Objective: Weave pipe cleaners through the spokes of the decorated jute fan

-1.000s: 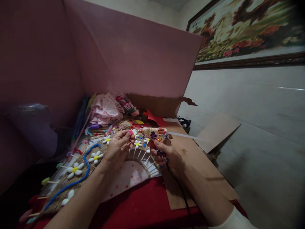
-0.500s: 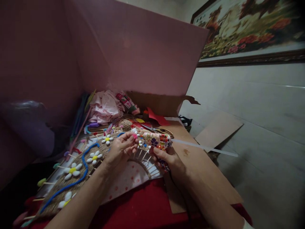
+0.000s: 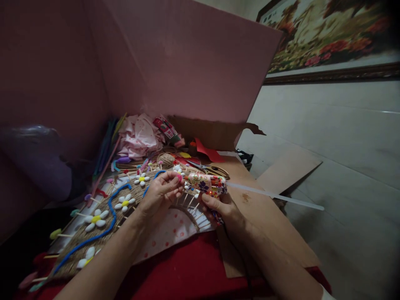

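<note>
Between the fingertips of my left hand (image 3: pixel 162 193) is a small pink pom-pom (image 3: pixel 179 177). My right hand (image 3: pixel 223 208) is wrapped round a flower-patterned glue gun (image 3: pixel 206 183), whose nozzle points left at the pom-pom, close to it. A long clear glue stick (image 3: pixel 278 196) sticks out of the gun's back. Under both hands lies a fan-shaped twine piece (image 3: pixel 103 234) with white daisies (image 3: pixel 125 203), a wavy blue strip (image 3: pixel 113 214) and sticks along its edge. Its inner part is white with red spots.
Scissors (image 3: pixel 212 170), a twine ball (image 3: pixel 165 160) and red paper (image 3: pixel 208 152) lie behind the hands. Crumpled pink cloth (image 3: pixel 139 135) is at the back. Brown cardboard (image 3: pixel 265 225) lies at the right over a red cloth (image 3: pixel 175 275). A pink panel (image 3: pixel 193 62) rises behind.
The view has shifted slightly. The pom-pom and the nozzle remain close together, and both hands keep their holds. The glue stick's far end appears further right.
</note>
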{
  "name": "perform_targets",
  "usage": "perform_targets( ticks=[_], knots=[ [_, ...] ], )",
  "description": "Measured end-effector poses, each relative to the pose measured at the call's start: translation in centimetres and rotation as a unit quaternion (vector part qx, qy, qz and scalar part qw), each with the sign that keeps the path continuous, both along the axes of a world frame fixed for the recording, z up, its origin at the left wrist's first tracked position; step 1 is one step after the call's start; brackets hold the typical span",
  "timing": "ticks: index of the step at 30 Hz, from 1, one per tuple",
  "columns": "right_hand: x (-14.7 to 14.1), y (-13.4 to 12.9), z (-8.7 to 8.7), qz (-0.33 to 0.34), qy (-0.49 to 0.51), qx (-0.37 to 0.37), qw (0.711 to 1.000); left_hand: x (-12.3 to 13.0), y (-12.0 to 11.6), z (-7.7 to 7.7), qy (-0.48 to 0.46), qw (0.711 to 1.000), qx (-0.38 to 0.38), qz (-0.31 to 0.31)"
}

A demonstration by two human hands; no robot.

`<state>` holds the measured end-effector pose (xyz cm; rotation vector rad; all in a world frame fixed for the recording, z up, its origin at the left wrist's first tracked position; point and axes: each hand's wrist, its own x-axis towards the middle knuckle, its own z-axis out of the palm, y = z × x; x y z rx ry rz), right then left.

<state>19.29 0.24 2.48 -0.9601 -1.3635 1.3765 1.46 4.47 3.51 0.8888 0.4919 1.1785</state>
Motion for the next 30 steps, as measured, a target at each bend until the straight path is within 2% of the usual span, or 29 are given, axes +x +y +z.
perform_targets(
  ticks=[9, 30],
  knots=[
    [0.18, 0.08, -0.36, 0.013, -0.029, 0.026, 0.999, 0.06, 0.04, -0.04, -0.019, 1.000, -0.024, -0.005],
    [0.33, 0.28, -0.69, 0.007, -0.037, 0.041, 0.998, 0.14, 0.07, -0.33, -0.020, 1.000, -0.015, -0.013]
  ],
)
